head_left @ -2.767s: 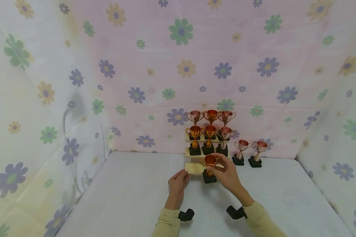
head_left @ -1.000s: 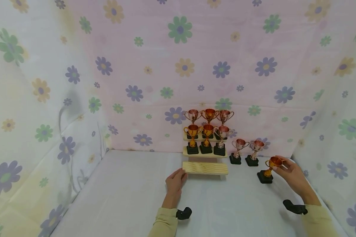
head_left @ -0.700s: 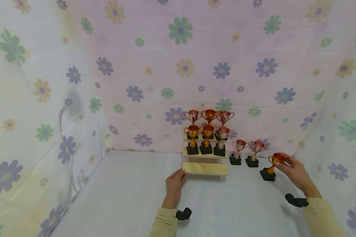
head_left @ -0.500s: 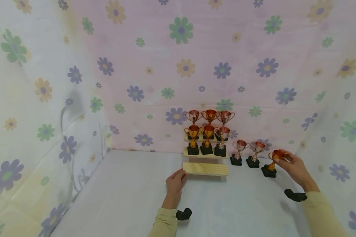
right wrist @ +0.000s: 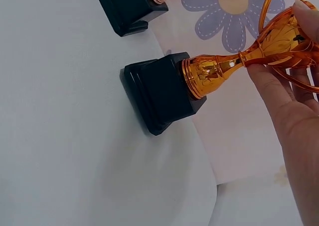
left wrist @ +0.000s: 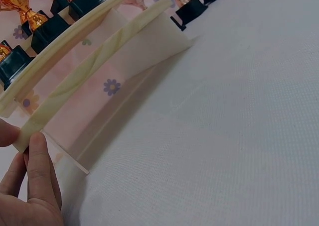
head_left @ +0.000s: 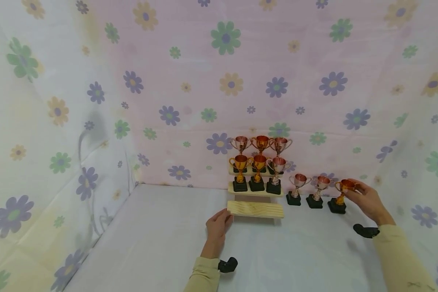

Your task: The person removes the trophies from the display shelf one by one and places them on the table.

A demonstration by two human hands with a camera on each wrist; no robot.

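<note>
My right hand (head_left: 366,199) holds a gold trophy cup (head_left: 340,198) by its bowl, at the right end of a row on the table. In the right wrist view the thumb and fingers are around the bowl of the gold trophy (right wrist: 219,69), whose black base is close to the tabletop. My left hand (head_left: 217,227) pinches the left end of the lowest step of a wooden tiered stand (head_left: 255,209). In the left wrist view, thumb and fingers (left wrist: 40,166) grip that step's end from above and below.
Two rose-gold trophies, one (head_left: 294,190) nearer the stand and one (head_left: 317,192) beside the gold one, stand on the white-covered table (head_left: 160,239). Several gold and rose-gold trophies fill the stand's upper two tiers. A flowered cloth (head_left: 190,81) rises behind.
The gold trophy has gone from the stand's lowest step to the right end of the table row, carried by my right hand, lately moving back toward the wall. My left hand stays at the step.
</note>
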